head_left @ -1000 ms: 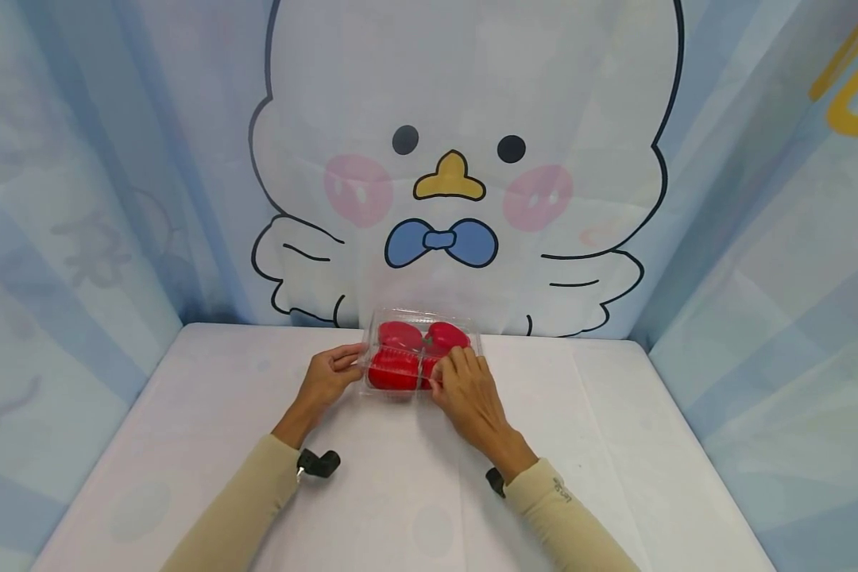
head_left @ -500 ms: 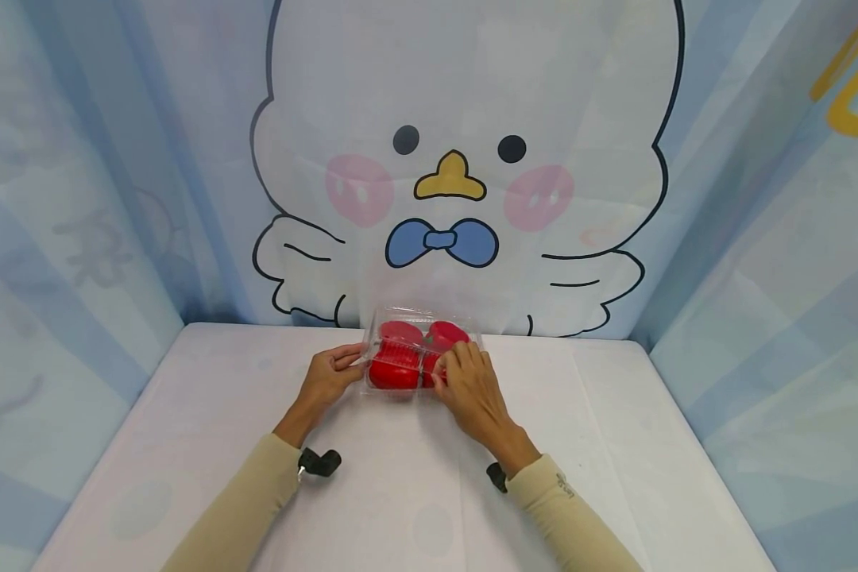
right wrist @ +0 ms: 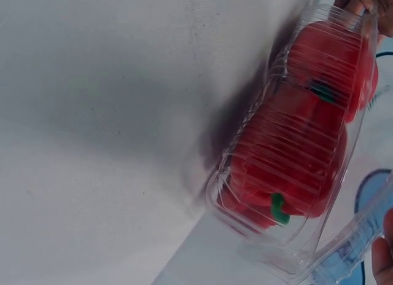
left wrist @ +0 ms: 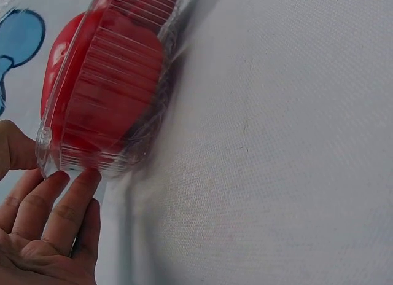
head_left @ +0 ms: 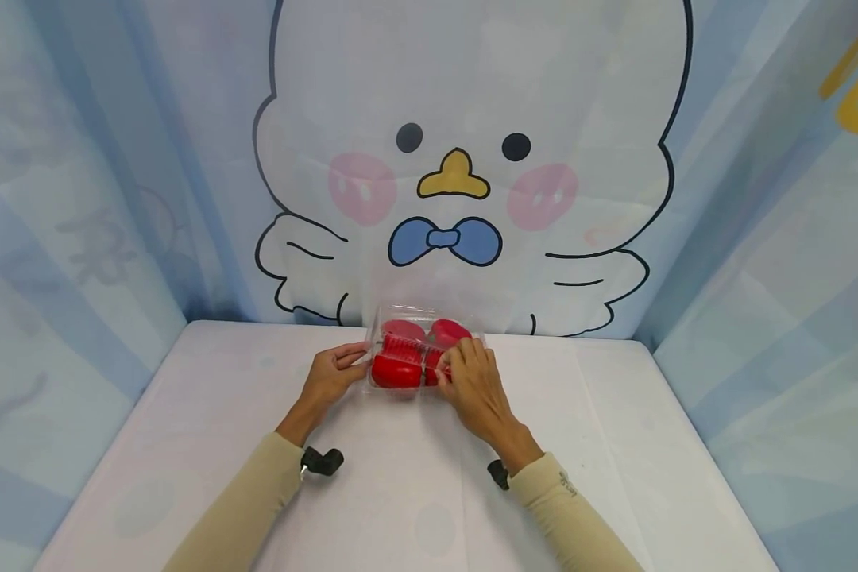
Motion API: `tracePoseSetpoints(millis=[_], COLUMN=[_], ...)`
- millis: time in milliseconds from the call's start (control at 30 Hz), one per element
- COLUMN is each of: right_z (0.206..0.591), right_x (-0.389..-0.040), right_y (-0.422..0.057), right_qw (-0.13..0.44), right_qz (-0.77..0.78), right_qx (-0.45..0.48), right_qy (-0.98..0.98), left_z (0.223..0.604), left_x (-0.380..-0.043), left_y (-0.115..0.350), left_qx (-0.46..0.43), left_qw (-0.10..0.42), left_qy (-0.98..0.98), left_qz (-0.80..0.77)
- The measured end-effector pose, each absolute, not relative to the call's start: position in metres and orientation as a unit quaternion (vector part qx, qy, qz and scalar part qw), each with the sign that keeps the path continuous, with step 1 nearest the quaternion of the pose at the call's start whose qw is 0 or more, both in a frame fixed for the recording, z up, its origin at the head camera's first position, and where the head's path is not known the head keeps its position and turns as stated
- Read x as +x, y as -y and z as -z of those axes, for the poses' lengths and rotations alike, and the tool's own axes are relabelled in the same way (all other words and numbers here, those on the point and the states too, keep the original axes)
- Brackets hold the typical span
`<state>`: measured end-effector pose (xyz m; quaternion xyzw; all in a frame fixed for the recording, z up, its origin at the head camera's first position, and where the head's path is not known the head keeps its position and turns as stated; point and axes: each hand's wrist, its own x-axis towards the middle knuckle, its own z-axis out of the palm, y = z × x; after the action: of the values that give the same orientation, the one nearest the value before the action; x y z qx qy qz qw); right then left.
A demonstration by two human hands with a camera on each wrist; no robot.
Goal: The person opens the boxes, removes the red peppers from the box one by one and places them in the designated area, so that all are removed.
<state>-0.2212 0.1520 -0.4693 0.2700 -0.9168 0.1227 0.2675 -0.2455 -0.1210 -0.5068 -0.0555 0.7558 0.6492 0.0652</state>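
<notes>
A clear plastic clamshell box (left wrist: 144, 144) with ribbed walls stands near the back of the table and holds several red bell peppers (head_left: 396, 371). Green stems (right wrist: 279, 208) show through its wall in the right wrist view. At the box's left end, my left hand (head_left: 327, 377) pinches the edge, thumb at the rim and fingertips against the side wall. My right hand (head_left: 474, 393) pinches the front edge of the clear lid (right wrist: 353, 242) toward the right. In the right wrist view the lid stands at an angle to the box, and only part of the right-hand fingers shows.
A white cloth covers the table (head_left: 400, 492). Right behind the box hangs a curtain (head_left: 457, 95) with a cartoon chick print, and pale blue curtains flank both sides. A dark wrist mount (head_left: 322, 461) sits at the left sleeve.
The lid's ribbed front edge has shifted slightly over the front peppers, moving with my right hand. My left hand keeps its place at the box's left end.
</notes>
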Motion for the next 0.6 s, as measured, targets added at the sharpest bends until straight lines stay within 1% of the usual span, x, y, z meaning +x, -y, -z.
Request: tracePoseSetpoints(millis=[200,467,600], right_z=[0.469,0.46,0.447], right_x=[-0.223,-0.216,-0.217], right_y=[-0.153,-0.155,-0.156], right_qw=[0.26,0.256,0.275], right_qz=[-0.136,-0.153,-0.167], right_qx=[0.268,0.265,0.26], right_qy=[0.918,0.917,0.91], left_z=[0.508,0.51,0.509], left_x=[-0.247,-0.245,-0.244], left_y=[0.121,0.119,0.118], left_qx=[-0.051,-0.058,-0.05], left_qw=[0.064,0.068,0.067], left_qy=[-0.753,-0.75,-0.751], left_qz=[-0.653,-0.655,-0.655])
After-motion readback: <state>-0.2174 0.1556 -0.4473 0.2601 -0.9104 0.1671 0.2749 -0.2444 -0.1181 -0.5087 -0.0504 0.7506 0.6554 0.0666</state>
